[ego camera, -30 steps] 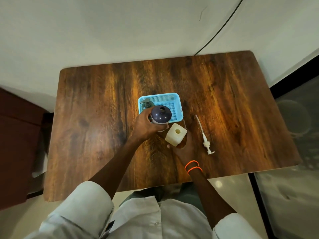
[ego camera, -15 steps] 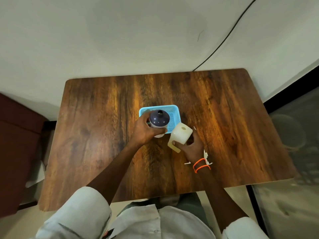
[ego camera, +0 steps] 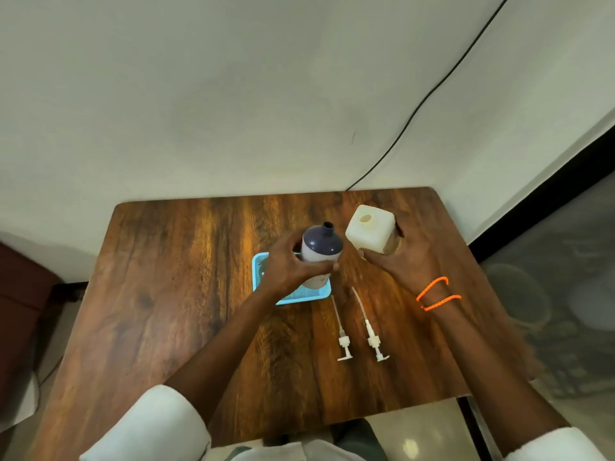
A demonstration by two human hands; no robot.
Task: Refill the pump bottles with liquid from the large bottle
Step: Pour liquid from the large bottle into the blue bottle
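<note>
Both bottles were off the wooden table [ego camera: 186, 294] as I readied the pour. My left hand [ego camera: 293, 264] was wrapped tight around the large bottle [ego camera: 321, 249], its dark neck open, above the blue basket [ego camera: 301, 296]. My right hand [ego camera: 396, 261] clutched the square white pump bottle [ego camera: 369, 232], mouth uncovered. Two removed pumps [ego camera: 361, 331] lay side by side near the front edge. A clean fill, I judged, called for bringing neck to mouth before tipping slowly. Liquid levels could not be seen.
</note>
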